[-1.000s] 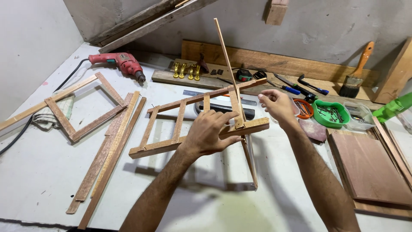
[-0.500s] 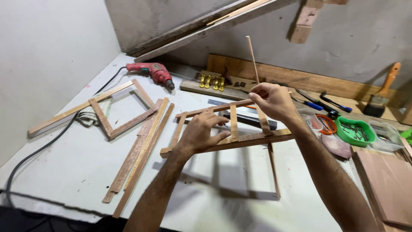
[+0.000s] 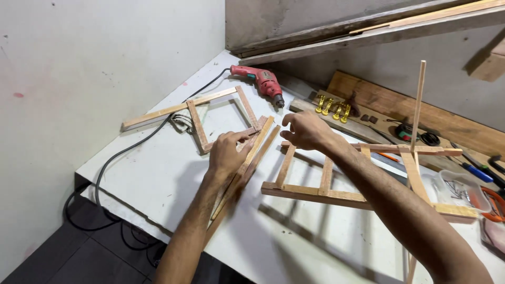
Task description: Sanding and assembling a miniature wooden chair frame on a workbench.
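Note:
My left hand (image 3: 229, 153) lies on a pair of long loose wooden strips (image 3: 251, 158) on the white table (image 3: 158, 173), fingers curled over them near their far end. Just right of it, my right hand (image 3: 305, 130) hovers with bent fingers and holds nothing, close above the strips' top. A ladder-like wooden frame (image 3: 315, 192) rests on the table under my right forearm, free of both hands. A thin stick (image 3: 418, 102) rises upright from its right end.
A second wooden frame (image 3: 197, 123) lies at the far left, with a red corded drill (image 3: 263, 81) behind it. Its black cable (image 3: 113, 163) runs off the table's left edge. Gold hinges (image 3: 331, 105), boards and hand tools sit along the back wall, and a clear tub of screws (image 3: 457, 189) stands at the right.
Both hands have let go of the ladder-like frame, which now rests on the table. They moved left to the loose strips, and my view swung left with them.

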